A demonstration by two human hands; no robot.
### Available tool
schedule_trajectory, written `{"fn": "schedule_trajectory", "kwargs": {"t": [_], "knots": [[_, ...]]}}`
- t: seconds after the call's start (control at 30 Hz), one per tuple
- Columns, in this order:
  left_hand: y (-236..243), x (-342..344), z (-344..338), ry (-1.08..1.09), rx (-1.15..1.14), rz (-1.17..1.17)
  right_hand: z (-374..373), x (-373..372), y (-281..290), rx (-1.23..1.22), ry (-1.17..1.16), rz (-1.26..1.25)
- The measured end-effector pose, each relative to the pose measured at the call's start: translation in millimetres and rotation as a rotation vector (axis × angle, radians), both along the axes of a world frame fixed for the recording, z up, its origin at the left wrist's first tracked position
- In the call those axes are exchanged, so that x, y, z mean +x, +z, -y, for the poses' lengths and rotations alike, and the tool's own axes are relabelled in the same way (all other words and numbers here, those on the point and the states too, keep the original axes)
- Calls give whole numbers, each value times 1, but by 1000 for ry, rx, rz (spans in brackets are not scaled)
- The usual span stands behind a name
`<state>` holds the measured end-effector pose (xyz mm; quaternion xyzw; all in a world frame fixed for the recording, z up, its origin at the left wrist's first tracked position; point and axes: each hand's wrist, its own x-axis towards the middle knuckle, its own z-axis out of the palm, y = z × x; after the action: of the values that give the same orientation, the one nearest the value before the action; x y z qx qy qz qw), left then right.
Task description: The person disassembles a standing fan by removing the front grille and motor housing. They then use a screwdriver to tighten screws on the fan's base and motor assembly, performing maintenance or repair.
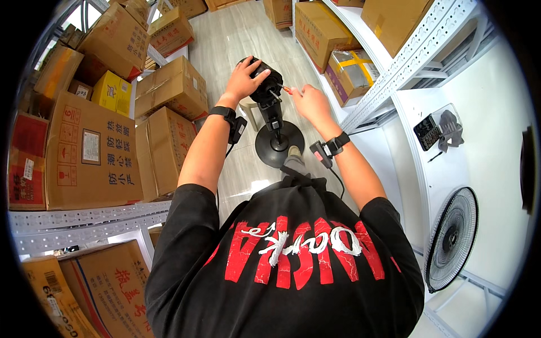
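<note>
In front of me stands a black pedestal fan without its blades or front grille, its motor head (273, 76) turned up on a short post above a round base (269, 145). My left hand (242, 83) grips the motor head from the left, fingers spread over its top. My right hand (311, 104) is closed on a screwdriver with an orange-red handle (287, 89). The screwdriver points left at the head, beside the shaft; whether its tip touches a screw is too small to tell. Both wrists carry black strapped devices with cables.
Cardboard boxes (84, 152) crowd the shelves at left. More boxes (324, 34) fill the far right shelf. A round fan grille (451, 239) leans at right. Above it, a black tray of small parts (427, 133) and a grey bag (449, 129) lie on a white shelf.
</note>
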<state>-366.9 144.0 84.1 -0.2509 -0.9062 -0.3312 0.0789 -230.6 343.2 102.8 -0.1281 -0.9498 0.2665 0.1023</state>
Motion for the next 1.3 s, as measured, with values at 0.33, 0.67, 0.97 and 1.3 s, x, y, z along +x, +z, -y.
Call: {"fn": "schedule_trajectory", "kwargs": {"t": [0.33, 0.67, 0.97, 1.3], "knots": [[-4, -3, 2, -33, 37, 44, 1, 12, 8, -101, 68, -70], [-3, -2, 3, -47, 23, 49, -3, 4, -2, 10, 73, -40], [-15, -8, 4, -37, 40, 31, 7, 19, 6, -6, 119, -215], [-8, 3, 2, 0, 46, 25, 1, 12, 4, 104, 152, -117]]}}
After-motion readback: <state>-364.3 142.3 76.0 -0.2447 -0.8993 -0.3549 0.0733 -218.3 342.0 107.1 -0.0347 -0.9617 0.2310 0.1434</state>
